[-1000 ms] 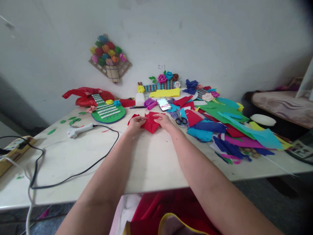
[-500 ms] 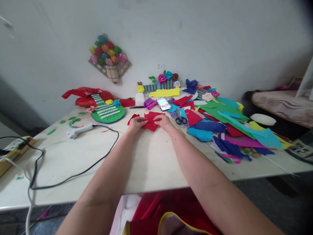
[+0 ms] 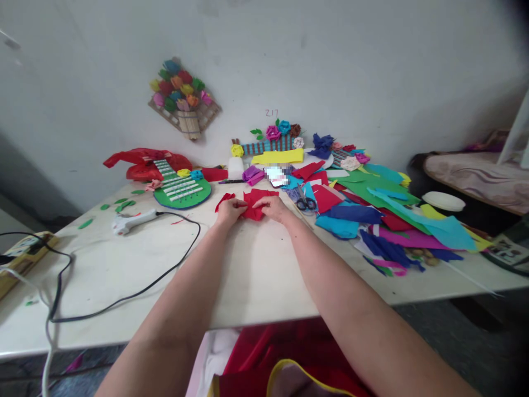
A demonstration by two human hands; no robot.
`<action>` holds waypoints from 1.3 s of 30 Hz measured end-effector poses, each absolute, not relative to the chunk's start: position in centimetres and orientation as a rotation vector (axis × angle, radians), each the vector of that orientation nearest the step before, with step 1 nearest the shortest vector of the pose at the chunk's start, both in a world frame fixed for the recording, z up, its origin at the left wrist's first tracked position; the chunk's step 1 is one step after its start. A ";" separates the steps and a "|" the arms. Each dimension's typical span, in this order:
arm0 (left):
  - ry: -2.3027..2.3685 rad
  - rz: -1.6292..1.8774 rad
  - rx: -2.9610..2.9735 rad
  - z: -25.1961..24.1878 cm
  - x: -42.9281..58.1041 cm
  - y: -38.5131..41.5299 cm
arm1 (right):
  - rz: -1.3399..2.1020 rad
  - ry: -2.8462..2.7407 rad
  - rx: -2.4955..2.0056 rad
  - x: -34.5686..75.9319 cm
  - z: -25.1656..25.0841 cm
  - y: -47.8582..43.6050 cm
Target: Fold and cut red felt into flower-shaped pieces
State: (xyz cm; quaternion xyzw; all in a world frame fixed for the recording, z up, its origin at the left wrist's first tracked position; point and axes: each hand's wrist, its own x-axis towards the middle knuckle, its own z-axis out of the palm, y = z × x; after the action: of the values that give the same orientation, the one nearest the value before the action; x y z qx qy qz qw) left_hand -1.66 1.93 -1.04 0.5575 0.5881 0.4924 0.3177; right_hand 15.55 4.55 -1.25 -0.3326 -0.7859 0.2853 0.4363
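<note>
Paper, back from the worktop's near edge, looks shorter now, its front tip folded in; I see left hand and right hand pinching it.

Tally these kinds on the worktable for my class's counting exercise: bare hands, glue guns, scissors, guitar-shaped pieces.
Left hand and right hand, both at the thin red sheet: 2
White corded glue gun: 1
Dark-handled scissors: 1
Green guitar-shaped piece with white strips: 1
Total: 5
</note>
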 end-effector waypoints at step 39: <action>1.765 1.130 1.814 1.6 -2.7 0.4 | 0.330 -2.402 -1.032 15.7 -0.6 4.5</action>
State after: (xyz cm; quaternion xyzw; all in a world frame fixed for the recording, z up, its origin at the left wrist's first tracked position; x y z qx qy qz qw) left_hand -2.67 0.36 1.57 0.6432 0.6259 0.4008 0.1840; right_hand 15.75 4.48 -0.60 -0.3793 -0.8824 0.1213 0.2505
